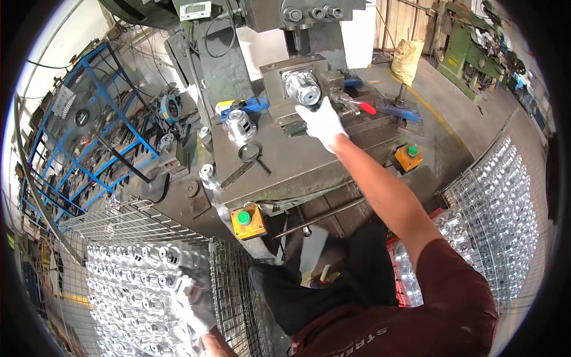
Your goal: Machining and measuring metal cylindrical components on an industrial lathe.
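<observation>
A shiny cylindrical metal housing (303, 88) sits in the block-shaped fixture (275, 89) of the machine. My right hand (324, 125), in a white glove, reaches up to it, with thumb and fingers closed at its lower edge. At the lower left, my gloved left hand (196, 303) is over a wire basket (143, 208) full of similar housings. A larger-looking housing (172, 256) lies just beyond its fingers. Motion blur smears this hand, so its grip is unclear. Another housing (239, 126) stands on the machine table (279, 172), left of the fixture.
Yellow boxes with green buttons (244, 218) (411, 151) flank the table front. A red-handled clamp (367, 107) lies right of the fixture. A ring-shaped tool (249, 153) rests on the table. Another wire basket (499, 202) of housings stands right; a fan (82, 117) is left.
</observation>
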The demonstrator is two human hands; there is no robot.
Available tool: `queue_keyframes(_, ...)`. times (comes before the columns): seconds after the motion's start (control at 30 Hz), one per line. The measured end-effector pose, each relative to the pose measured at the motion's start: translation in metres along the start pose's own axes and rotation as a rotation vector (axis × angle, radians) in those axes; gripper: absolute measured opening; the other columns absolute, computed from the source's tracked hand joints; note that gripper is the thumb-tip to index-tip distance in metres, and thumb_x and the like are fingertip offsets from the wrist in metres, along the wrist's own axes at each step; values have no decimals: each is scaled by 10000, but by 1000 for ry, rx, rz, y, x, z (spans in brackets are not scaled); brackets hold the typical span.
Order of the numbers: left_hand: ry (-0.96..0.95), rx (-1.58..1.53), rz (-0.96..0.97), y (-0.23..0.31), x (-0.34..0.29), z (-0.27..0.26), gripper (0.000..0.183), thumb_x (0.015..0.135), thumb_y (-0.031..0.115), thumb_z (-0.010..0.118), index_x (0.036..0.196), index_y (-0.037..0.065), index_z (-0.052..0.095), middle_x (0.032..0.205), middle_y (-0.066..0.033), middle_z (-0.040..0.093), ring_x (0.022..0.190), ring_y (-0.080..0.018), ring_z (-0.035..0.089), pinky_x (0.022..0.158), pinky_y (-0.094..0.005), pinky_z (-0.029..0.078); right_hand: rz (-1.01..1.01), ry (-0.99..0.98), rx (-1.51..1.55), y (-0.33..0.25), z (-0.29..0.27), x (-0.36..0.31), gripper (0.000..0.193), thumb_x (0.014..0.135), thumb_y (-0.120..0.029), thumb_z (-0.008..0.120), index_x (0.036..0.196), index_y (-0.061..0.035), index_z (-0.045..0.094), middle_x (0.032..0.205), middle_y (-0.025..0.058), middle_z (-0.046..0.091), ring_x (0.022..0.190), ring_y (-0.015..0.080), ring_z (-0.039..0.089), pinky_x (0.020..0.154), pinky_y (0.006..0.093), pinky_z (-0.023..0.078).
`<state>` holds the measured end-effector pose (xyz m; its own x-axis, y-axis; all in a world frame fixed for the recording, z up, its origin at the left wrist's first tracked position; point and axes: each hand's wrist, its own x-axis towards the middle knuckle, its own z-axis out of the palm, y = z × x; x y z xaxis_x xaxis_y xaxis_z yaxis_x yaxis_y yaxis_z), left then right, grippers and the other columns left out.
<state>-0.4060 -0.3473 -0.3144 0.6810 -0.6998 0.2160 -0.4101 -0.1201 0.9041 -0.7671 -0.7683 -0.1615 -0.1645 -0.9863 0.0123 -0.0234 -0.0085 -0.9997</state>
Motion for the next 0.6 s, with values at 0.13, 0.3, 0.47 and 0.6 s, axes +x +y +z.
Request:
queue_keyframes(0.13,-49,-557,-103,59,-36,56,603,828,215,721,1306,1,423,1180,-166,546,1060,-288,579,821,-454,551,295,55,431,-34,22,56,772,703,-288,820,1321,-26,438,1194,133,561,979,232,593,729,388,546)
queue_keyframes(0.3,-153,-787,-312,64,-64,62,555,871,319,621,1322,58,432,1214,-122,528,986,-284,596,819,-399,532,378,285,532,-45,37,14,622,644,-292,841,1158,-50,589,1159,74,581,985,204,584,752,367,534)
queue_keyframes(0.47,-411,-963,-387,65,-46,102,694,843,375,682,1377,49,382,1303,-103,519,1125,-269,542,958,-471,449,97,-362,345,6,-15,-106,224,791,-185,741,952,-56,651,948,5,623,769,111,576,566,254,492)
queue_keyframes(0.6,-614,-830,-280,84,-50,135,476,987,291,449,1394,57,373,1361,-157,471,1182,-343,482,1008,-515,375,278,-191,186,65,-127,-228,749,776,-305,764,1301,23,343,1082,104,597,742,113,597,509,252,492)
